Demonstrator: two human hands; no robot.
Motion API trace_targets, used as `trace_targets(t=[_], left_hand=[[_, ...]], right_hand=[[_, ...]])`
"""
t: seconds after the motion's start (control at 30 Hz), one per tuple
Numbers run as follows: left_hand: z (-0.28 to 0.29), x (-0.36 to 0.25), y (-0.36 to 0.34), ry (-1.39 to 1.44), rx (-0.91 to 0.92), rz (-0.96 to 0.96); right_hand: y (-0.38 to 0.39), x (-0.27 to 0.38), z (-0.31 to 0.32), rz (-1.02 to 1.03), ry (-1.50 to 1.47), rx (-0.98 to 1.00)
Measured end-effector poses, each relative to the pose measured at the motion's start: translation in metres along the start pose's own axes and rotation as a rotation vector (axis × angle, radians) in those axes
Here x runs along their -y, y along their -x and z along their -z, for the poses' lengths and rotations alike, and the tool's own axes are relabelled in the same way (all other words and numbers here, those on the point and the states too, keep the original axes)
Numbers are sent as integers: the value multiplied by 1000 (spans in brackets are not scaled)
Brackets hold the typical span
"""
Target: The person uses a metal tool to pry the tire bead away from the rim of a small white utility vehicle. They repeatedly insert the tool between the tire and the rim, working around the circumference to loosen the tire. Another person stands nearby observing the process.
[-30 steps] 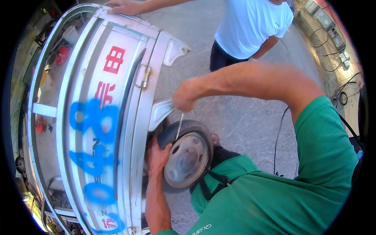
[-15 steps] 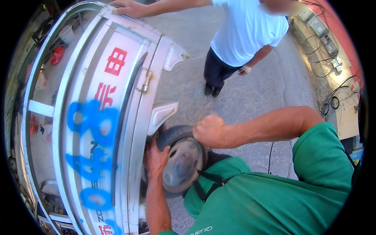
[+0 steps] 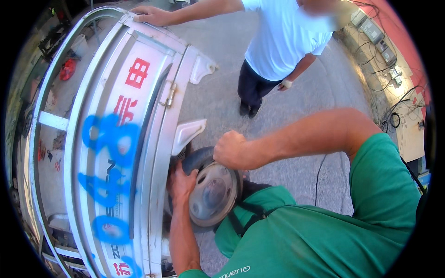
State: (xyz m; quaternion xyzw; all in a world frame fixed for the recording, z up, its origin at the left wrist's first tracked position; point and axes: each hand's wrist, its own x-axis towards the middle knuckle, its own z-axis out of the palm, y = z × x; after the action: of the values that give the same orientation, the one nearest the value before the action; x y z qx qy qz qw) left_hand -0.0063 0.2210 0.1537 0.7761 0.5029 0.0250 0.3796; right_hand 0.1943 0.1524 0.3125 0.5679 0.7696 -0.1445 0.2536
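Observation:
A wheel [image 3: 212,191] with a black tyre and a worn metal rim stands upright beside the tailgate end of a silver cargo bed [image 3: 155,185]. My left hand [image 3: 183,180] is on the tyre's left side, the thumb reaching toward the rim and the fingers bent behind, partly hidden. Closed in a fist, my right hand [image 3: 230,150] is at the upper edge of the tyre. Whatever that fist may hold is hidden from view.
Metal brackets [image 3: 190,134] jut from the tailgate near my hands. A person in a white shirt [image 3: 282,41] stands across from me, one hand [image 3: 153,16] on the bed's top corner. Cables [image 3: 394,118] and electrical boxes [image 3: 371,30] line the right side.
My right fist has moved left, over the top of the tyre. The wheel and my left hand sit slightly further left in the picture. The other person has also shifted a little.

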Motion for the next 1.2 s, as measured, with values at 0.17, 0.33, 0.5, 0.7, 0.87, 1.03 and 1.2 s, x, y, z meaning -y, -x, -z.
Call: trace_targets(t=[0.17,0.33,0.5,0.7,0.87,1.03,1.2], left_hand=[[6,2,10,4,-5,51],[0,-3,6,22,11,15],[7,2,0,50,21,26],[-3,13,8,120,0,33],[-11,27,2,130,-12,6],[-1,-2,4,131,-73,-1],[-17,9,8,160,-95,-28]], right_hand=[[-20,-12,5,139,-83,410],[-32,-49,6,-309,-1106,816],[-13,-22,-14,-443,-1238,613],[27,19,-58,-249,-1053,255],[50,40,-79,-272,-1142,113],[62,33,-109,-225,-1044,-22],[75,39,-134,-204,-1098,-81]])
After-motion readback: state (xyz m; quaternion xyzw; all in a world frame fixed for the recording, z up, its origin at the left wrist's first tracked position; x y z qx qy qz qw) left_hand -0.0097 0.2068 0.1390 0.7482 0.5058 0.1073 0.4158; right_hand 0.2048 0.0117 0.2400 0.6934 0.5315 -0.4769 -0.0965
